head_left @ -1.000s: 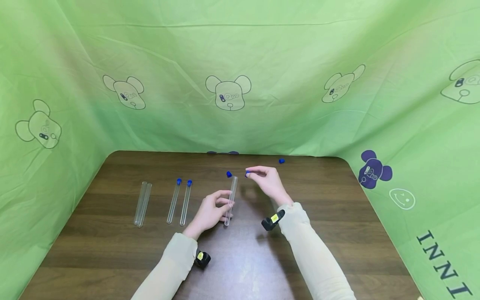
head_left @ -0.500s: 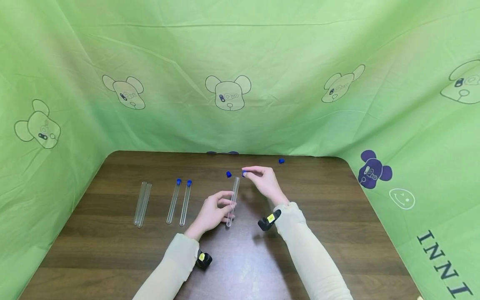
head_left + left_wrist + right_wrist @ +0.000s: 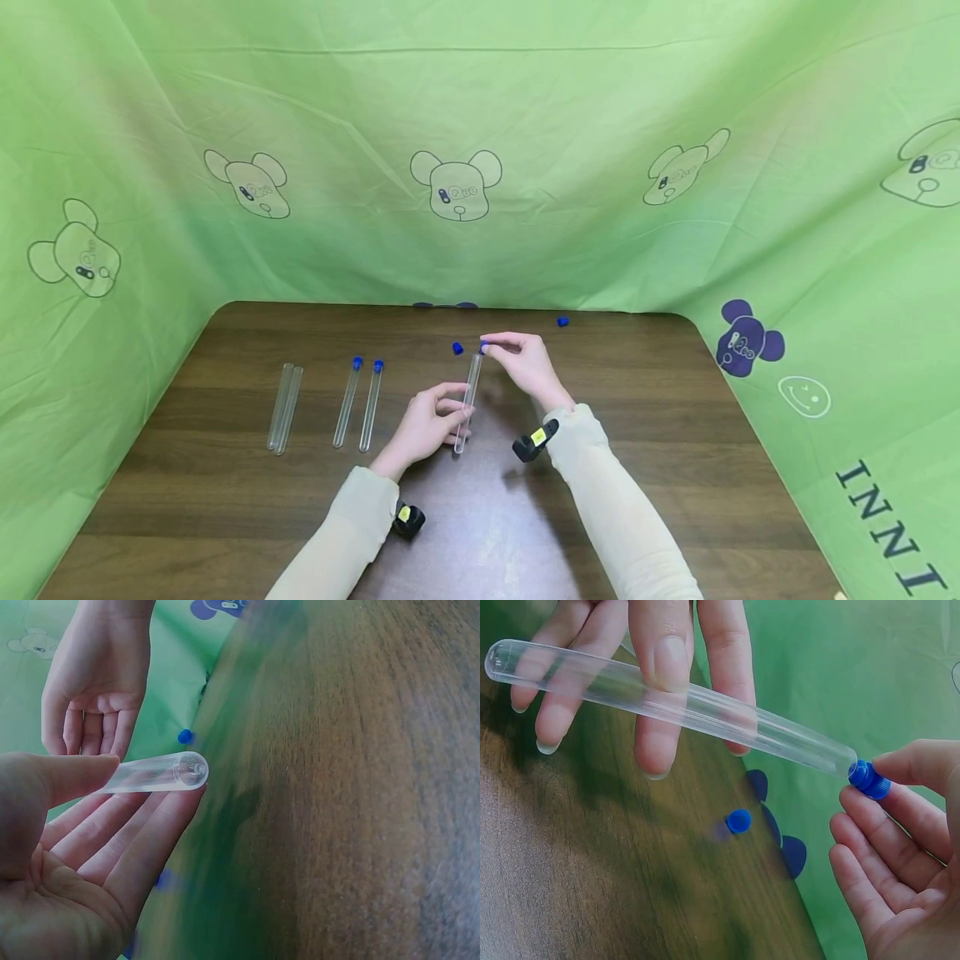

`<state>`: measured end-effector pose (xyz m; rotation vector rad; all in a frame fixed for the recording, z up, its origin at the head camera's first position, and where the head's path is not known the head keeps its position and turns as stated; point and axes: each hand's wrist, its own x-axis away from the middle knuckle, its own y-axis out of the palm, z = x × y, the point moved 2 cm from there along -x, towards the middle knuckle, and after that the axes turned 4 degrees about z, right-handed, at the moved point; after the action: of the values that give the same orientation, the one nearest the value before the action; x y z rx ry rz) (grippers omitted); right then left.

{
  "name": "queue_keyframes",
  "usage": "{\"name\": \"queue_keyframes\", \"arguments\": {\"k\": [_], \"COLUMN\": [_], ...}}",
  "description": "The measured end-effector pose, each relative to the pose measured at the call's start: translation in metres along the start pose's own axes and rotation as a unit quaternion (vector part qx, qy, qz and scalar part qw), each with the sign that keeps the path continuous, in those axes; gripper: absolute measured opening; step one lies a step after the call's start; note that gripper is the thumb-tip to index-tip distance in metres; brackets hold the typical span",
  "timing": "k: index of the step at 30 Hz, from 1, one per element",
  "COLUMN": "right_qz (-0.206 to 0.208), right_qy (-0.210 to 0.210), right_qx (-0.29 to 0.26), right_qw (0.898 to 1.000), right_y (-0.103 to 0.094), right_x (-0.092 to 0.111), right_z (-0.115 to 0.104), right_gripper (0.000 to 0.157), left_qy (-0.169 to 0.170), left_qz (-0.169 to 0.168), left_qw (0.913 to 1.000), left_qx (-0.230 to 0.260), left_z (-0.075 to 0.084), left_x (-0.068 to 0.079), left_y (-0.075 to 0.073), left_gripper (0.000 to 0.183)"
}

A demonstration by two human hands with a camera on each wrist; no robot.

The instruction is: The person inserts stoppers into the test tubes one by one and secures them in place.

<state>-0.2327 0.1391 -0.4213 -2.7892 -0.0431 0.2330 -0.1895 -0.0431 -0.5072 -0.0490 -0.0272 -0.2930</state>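
My left hand (image 3: pixel 426 423) holds a clear test tube (image 3: pixel 468 405) between thumb and fingers, its rounded end low and its open end up and slightly right. In the left wrist view the thumb presses along the tube (image 3: pixel 154 772) with the fingers spread beneath it. My right hand (image 3: pixel 525 364) pinches a blue cap (image 3: pixel 868 780) between thumb and forefinger. In the right wrist view the cap's narrow end sits right at the tube's mouth (image 3: pixel 844 761), and the other fingers of the right hand (image 3: pixel 907 855) lie loosely curled below.
Two test tubes with blue caps (image 3: pixel 357 363) lie left of my left hand. Farther left are two uncapped tubes (image 3: pixel 286 408), side by side. One loose blue cap (image 3: pixel 457 348) lies behind the held tube, another cap (image 3: pixel 563 322) near the table's (image 3: pixel 637 500) back edge. Green cloth (image 3: pixel 457 258) surrounds the table.
My right hand has moved left with the blue cap, up to the tube's mouth. The left hand has shifted the test tube slightly right. The other tubes and caps have stayed put.
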Motion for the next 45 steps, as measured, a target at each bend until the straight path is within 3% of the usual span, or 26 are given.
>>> {"name": "queue_keyframes", "arguments": {"k": [17,24,30,45], "right_qz": [-0.028,-0.042,-0.030,-0.038], "right_qy": [-0.003,-0.013,-0.014,0.027], "right_qx": [0.022,0.011,0.008,-0.054], "right_qw": [0.999,0.999,0.999,0.997], "right_y": [0.002,0.010,0.012,0.022], "right_x": [-0.002,-0.016,-0.015,-0.004], "right_z": [0.004,0.045,0.050,0.050], "right_gripper": [0.020,0.021,0.021,0.044], "left_qy": [0.000,0.002,0.000,-0.004], "left_qz": [-0.003,0.001,0.005,0.019], "left_qw": [1.0000,0.9999,0.9999,0.9997], "left_qx": [-0.007,-0.011,-0.010,0.014], "left_z": [0.001,0.001,0.000,0.000], "left_x": [0.001,0.001,0.002,0.000], "left_y": [0.000,0.001,0.001,0.001], "left_gripper": [0.037,0.038,0.037,0.028]}}
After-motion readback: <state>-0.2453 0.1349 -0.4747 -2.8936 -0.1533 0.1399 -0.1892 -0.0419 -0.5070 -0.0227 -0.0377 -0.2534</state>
